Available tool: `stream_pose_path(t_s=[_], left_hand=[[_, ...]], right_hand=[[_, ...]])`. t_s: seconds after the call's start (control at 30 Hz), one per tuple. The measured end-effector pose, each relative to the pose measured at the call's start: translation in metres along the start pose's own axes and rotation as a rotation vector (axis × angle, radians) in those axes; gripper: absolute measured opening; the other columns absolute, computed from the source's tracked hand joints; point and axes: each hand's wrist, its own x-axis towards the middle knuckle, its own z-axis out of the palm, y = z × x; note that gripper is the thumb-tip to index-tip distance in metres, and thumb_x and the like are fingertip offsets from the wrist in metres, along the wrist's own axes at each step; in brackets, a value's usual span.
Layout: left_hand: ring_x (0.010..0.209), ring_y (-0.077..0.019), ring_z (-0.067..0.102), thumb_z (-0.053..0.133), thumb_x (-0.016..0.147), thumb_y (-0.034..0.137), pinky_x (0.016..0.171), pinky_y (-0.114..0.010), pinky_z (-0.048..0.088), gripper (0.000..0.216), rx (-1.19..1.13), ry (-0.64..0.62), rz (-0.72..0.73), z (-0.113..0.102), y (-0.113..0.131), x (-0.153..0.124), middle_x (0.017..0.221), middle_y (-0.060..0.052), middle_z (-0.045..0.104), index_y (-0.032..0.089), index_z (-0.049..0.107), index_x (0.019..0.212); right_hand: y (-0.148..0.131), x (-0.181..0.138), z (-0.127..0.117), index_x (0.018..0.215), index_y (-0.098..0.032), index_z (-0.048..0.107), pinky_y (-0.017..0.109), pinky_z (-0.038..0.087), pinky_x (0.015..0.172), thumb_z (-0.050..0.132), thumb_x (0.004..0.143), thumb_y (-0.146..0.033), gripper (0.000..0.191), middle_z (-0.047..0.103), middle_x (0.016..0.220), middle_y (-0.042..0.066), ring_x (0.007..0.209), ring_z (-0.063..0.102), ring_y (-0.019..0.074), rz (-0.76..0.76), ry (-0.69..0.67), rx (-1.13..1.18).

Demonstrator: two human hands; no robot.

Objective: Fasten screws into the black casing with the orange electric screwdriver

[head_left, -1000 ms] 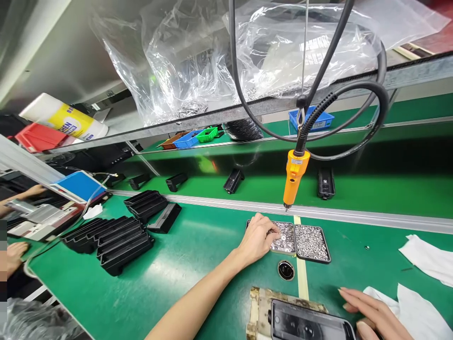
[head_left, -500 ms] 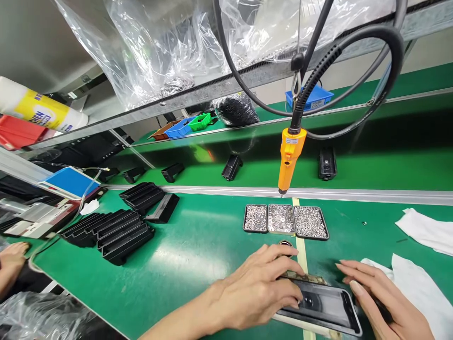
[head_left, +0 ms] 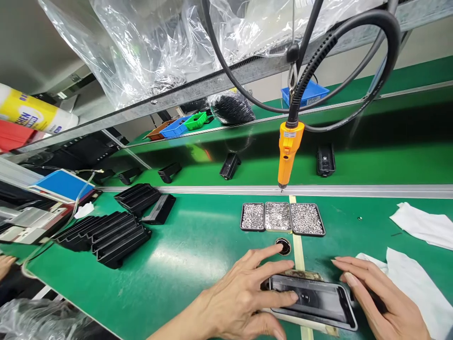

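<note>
I see the left hand (head_left: 244,295) spread, palm down, across the left end of a long black rectangular housing (head_left: 329,309), which sits on a worn, stained pale fixture block (head_left: 313,275) at the near edge of the green bench (head_left: 198,264). A second ago I had that hand out at the shallow trays of small silvery parts; half a second ago its fingers were bunched over the housing. Now they are fanned apart, clamped on nothing that I can make out. The index fingertip has gone out to a round, metal-rimmed black cup (head_left: 286,247), while another fingertip lies over the housing's hollow; I cannot tell whether it presses.

The right hand (head_left: 389,300) has stayed beside the housing's right end, its fingers stretched out with the thumb apart; contact there is unclear to me. All three trays, left (head_left: 252,217), middle (head_left: 278,217) and right (head_left: 308,219), now show uncovered, below the hanging orange-yellow power screwdriver (head_left: 290,148).
</note>
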Motion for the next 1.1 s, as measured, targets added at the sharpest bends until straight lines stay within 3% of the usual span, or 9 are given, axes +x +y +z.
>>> stream_pose_path(t_s=[0.17, 0.27, 0.37, 0.73, 0.93, 1.1], left_hand=[[0.158, -0.0421, 0.023, 0.073, 0.089, 0.071, 0.113, -0.068, 0.048, 0.068, -0.047, 0.023, 0.026, 0.013, -0.007, 0.005, 0.165, -0.007, 0.039, 0.034, 0.058, 0.144], [0.158, -0.0427, 0.023, 0.074, 0.087, 0.072, 0.114, -0.067, 0.048, 0.069, -0.056, 0.033, 0.039, 0.016, -0.009, 0.008, 0.164, -0.008, 0.041, 0.034, 0.059, 0.144], [0.157, -0.0429, 0.024, 0.076, 0.086, 0.070, 0.114, -0.067, 0.047, 0.071, -0.051, 0.037, 0.043, 0.018, -0.010, 0.006, 0.164, -0.008, 0.040, 0.036, 0.056, 0.146], [0.154, -0.0377, 0.032, 0.067, 0.094, 0.071, 0.110, -0.059, 0.053, 0.062, -0.048, 0.152, 0.074, 0.028, -0.015, -0.003, 0.159, -0.007, 0.047, 0.035, 0.056, 0.144], [0.154, -0.0417, 0.032, 0.062, 0.090, 0.082, 0.098, -0.059, 0.059, 0.075, 0.067, 0.053, 0.076, 0.028, -0.013, 0.004, 0.164, -0.007, 0.041, 0.038, 0.051, 0.150], [0.155, -0.0405, 0.029, 0.057, 0.091, 0.083, 0.105, -0.061, 0.055, 0.073, -0.025, 0.075, 0.072, 0.030, -0.015, 0.004, 0.164, -0.006, 0.040, 0.040, 0.051, 0.150]], right_hand=[[0.000, 0.000, -0.001, 0.127, -0.042, 0.067, 0.039, 0.043, 0.113, 0.053, 0.106, -0.057, 0.029, 0.061, 0.142, -0.007, 0.129, 0.059, 0.0220, -0.016, 0.010, -0.032], [-0.002, 0.000, -0.002, 0.127, -0.041, 0.067, 0.029, 0.055, 0.089, 0.054, 0.107, -0.055, 0.028, 0.062, 0.141, -0.007, 0.127, 0.060, 0.0190, -0.041, 0.008, -0.054], [-0.006, 0.001, -0.003, 0.125, -0.039, 0.067, 0.022, 0.057, 0.068, 0.054, 0.107, -0.053, 0.026, 0.064, 0.137, -0.006, 0.125, 0.061, 0.0167, -0.071, 0.013, -0.058], [-0.009, 0.005, -0.003, 0.123, -0.039, 0.067, 0.029, 0.051, 0.100, 0.053, 0.109, -0.050, 0.023, 0.065, 0.133, -0.007, 0.120, 0.064, 0.0161, -0.100, 0.017, -0.059], [-0.012, 0.007, -0.001, 0.123, -0.040, 0.067, 0.027, 0.051, 0.097, 0.053, 0.108, -0.051, 0.024, 0.066, 0.132, -0.008, 0.119, 0.065, 0.0152, -0.120, 0.033, -0.073], [-0.014, 0.009, -0.002, 0.123, -0.037, 0.067, 0.023, 0.051, 0.098, 0.054, 0.109, -0.050, 0.023, 0.067, 0.129, -0.007, 0.118, 0.065, 0.0141, -0.130, 0.022, -0.053]])
